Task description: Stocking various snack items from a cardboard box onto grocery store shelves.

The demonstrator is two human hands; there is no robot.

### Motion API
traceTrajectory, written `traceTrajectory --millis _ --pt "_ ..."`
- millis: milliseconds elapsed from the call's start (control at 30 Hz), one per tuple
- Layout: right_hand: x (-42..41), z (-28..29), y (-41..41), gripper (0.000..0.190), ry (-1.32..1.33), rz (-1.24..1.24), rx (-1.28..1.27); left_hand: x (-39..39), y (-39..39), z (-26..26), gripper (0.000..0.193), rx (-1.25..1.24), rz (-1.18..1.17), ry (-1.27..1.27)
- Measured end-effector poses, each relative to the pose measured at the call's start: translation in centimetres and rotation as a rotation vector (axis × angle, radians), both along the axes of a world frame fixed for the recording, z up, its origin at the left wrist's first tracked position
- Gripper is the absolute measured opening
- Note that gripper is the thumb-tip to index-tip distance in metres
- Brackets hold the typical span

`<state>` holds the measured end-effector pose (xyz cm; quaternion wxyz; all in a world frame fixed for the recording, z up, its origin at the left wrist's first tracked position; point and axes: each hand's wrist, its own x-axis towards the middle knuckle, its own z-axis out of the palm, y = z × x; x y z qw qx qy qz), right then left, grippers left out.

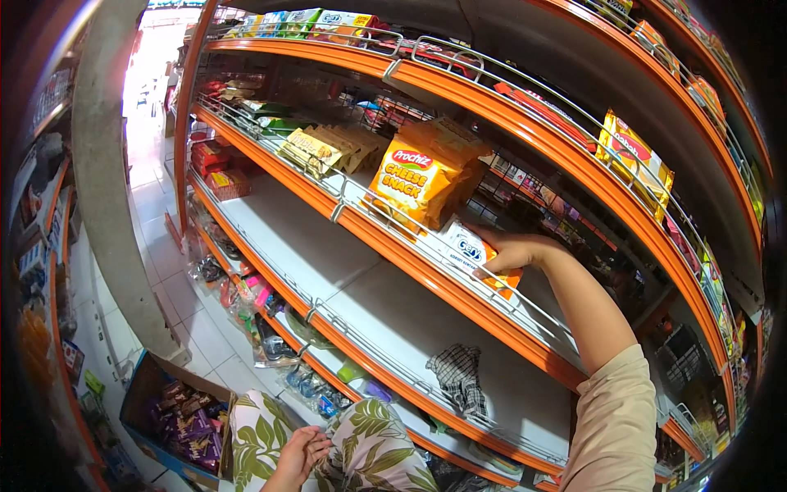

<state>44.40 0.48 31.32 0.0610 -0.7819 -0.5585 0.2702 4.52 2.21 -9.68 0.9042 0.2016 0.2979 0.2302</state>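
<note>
My right hand (511,251) grips a white and orange Gery biscuit pack (465,249) on an orange-edged shelf, behind its wire rail. Directly to the left of it stand orange Prochiz cheese snack bags (406,175), several deep. Farther left on this shelf is a row of cream-coloured wafer packs (316,147). My left hand (301,454) is low in the view, in front of the leaf-print trousers (378,446), with its fingers loosely curled and nothing held.
A cardboard box (175,363) of purple and brown snack packs sits on the floor at lower left. On the white shelf below lie a checked cloth (460,378) and, far left, red packs (227,183). A concrete pillar (110,172) rises beside the aisle. More snacks line the upper shelf (344,55).
</note>
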Motion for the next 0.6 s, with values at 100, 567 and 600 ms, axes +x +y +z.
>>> traceTrajectory --millis 100,567,600 --pt "0.6 -0.3 1.3 0.104 -0.139 -0.202 -0.188 0.1 -0.1 0.4 0.026 0.026 -0.018 0.012" --pt "0.3 -0.7 1.0 0.108 -0.326 0.14 0.206 0.4 -0.1 -0.8 0.025 0.004 0.014 -0.04" --pt "0.5 -0.8 1.1 0.106 -0.337 0.144 0.188 0.5 -0.1 -0.8 0.025 0.006 0.013 -0.038"
